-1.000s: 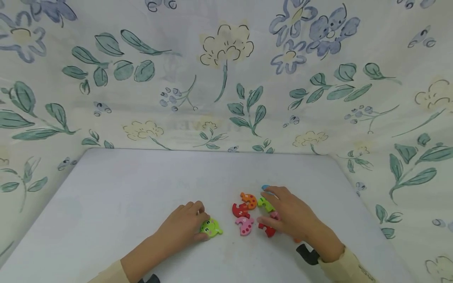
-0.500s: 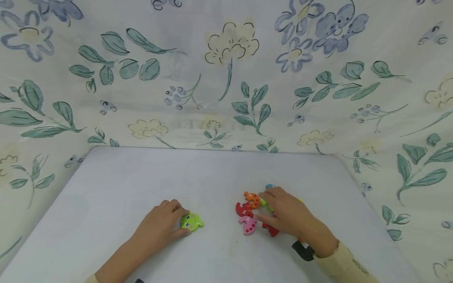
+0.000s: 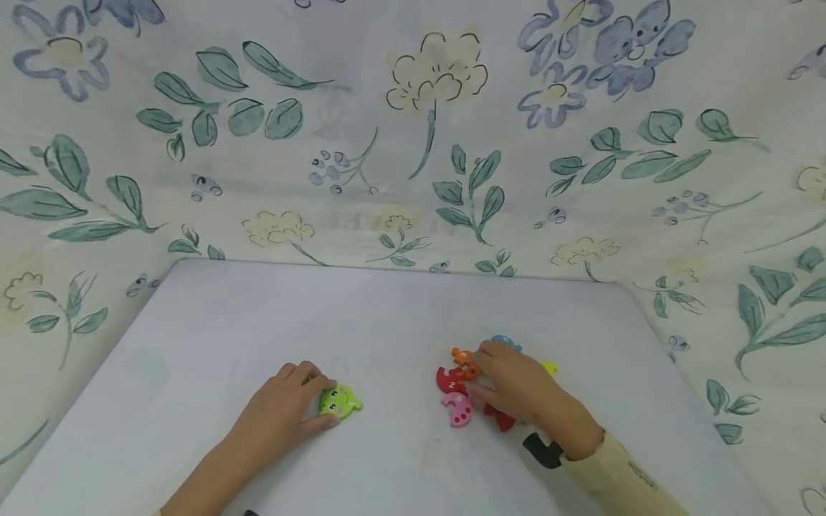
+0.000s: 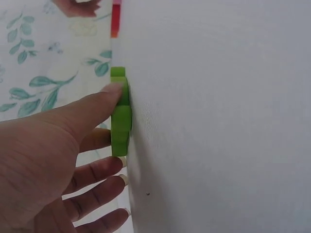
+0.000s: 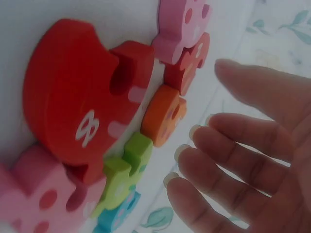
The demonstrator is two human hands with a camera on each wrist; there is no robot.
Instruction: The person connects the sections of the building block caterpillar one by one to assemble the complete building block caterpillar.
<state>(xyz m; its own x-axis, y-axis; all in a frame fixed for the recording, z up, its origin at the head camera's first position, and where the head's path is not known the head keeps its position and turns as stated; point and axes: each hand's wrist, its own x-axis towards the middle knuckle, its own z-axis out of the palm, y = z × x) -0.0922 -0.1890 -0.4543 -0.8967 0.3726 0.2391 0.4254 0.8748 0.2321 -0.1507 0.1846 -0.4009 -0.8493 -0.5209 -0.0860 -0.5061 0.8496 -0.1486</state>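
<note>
Two hands low over the white table [image 3: 387, 301], toward its near edge. Left hand [image 3: 284, 408]: thumb and fingers [image 4: 104, 99] pinch green frog-face puzzle piece [image 3: 339, 401], flat on table, left of centre. Right hand [image 3: 516, 390]: fingers [image 5: 228, 141] spread, relaxed, over cluster of puzzle pieces: orange [image 3: 464, 358], red numbered [image 3: 450, 380], pink spotted [image 3: 459, 410], right of centre.

Bare table [image 3: 387, 315] stretches from the floral cloth wall [image 3: 413, 143] down to both hands, and a wide lane lies between the green frog piece [image 3: 340, 401] and the cluster of puzzle pieces [image 3: 457, 390] (the only clutter, tightly packed under the right hand [image 3: 516, 390]).
</note>
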